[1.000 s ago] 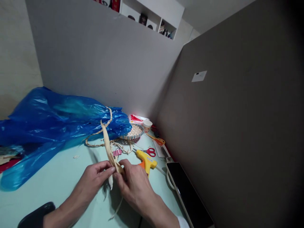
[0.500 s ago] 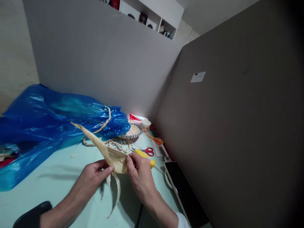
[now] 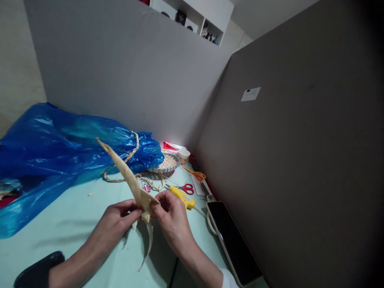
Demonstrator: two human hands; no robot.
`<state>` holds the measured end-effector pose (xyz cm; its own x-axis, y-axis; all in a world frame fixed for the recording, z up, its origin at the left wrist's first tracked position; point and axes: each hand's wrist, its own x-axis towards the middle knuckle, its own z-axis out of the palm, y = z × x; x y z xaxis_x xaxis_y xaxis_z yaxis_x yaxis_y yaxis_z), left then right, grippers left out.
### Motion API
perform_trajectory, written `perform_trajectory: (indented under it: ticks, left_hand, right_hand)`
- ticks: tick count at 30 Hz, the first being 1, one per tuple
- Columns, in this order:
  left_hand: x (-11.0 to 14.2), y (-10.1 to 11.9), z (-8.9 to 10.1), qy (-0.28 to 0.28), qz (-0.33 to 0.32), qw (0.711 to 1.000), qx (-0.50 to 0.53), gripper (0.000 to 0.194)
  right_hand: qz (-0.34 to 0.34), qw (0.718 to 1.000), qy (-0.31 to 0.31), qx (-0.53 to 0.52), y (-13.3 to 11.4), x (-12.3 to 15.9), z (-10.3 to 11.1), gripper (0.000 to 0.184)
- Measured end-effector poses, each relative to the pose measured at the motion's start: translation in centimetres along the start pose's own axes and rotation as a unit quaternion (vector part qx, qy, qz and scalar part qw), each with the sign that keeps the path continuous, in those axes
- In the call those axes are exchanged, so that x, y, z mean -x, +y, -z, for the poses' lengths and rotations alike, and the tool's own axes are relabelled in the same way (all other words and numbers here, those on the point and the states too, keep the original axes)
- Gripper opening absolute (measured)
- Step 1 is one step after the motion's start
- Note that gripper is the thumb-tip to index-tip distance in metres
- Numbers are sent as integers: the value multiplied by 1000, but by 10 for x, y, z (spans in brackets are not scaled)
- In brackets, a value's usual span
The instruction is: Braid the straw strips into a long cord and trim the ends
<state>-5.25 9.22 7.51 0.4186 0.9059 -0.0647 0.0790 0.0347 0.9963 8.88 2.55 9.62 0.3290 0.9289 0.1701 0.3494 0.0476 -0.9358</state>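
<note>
While in both hands, pale husk.

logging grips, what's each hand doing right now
Left hand: closed, pinching the pale dried husk near its lower end.
Right hand: closed, pinching the same husk's edge.

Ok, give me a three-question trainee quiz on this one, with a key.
1. True or false: the left hand and the right hand both hold the pale strip.
2. What colour are the handles of the scissors beside the yellow glue gun?
3. Which is right beside the woven basket? A: phone; B: cup; C: glue gun.
Key: 1 true; 2 red; 3 B.
</note>
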Motion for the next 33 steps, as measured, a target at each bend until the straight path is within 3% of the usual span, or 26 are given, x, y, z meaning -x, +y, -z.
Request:
perform_trajectory:
  ticks: [5,11,14,20,28,33]
  left_hand:
    - [-1,-2,-2,-23,-22,999,-9,27]
    - [1,1,-3,3,-59,998,6,21]
    - [0,-1,-3,6,-68,998,0,18]
    - [0,0,-2,9,-65,998,-20,15]
    - [2,4,-4,3,-69,997,-19,10]
    - [3,4,-5,2,-72,997,-31,11]
  right_hand:
    - [5,998,33,57,-4,3,-3,6]
    - [24,998,8,65,-1,9,-7,5]
    - [2,999,1,44,-1,7,-7,4]
    - [2,1000,-28,14,5,5,-9,10]
    - [-31,999,-1,32,4,2,-13,19]
    - [-14,998,9,61,3,6,-15,20]
